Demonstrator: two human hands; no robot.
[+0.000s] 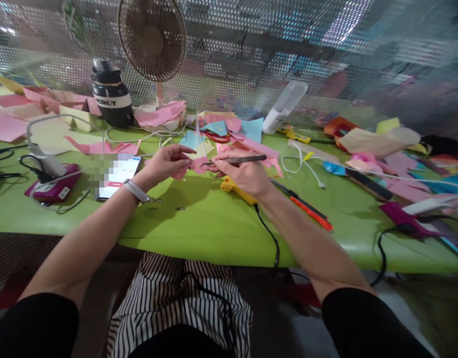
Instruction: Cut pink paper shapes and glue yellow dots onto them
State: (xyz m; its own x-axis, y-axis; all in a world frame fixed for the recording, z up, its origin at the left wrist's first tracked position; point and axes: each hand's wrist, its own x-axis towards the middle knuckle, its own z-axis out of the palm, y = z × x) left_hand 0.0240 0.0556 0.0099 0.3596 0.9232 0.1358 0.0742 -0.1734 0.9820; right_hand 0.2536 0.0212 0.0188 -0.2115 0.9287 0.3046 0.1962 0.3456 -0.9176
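My left hand, with a pale watch band on its wrist, has thumb and fingers pinched together. What lies between those fingertips is too small to make out. Pink paper shows just below and beside them. In my right hand is a pair of dark tweezers, held like a pen, its thin tip pointing left toward the left fingertips. Under the right hand and wrist lies a yellow glue gun with a black cord. Small metallic bits rest on the green table nearer to me.
A phone and a purple power strip lie left. Behind stand a fan and a black jar. An orange-and-black cutter lies right of my wrist. Paper scraps, cables and a clear bottle line the back.
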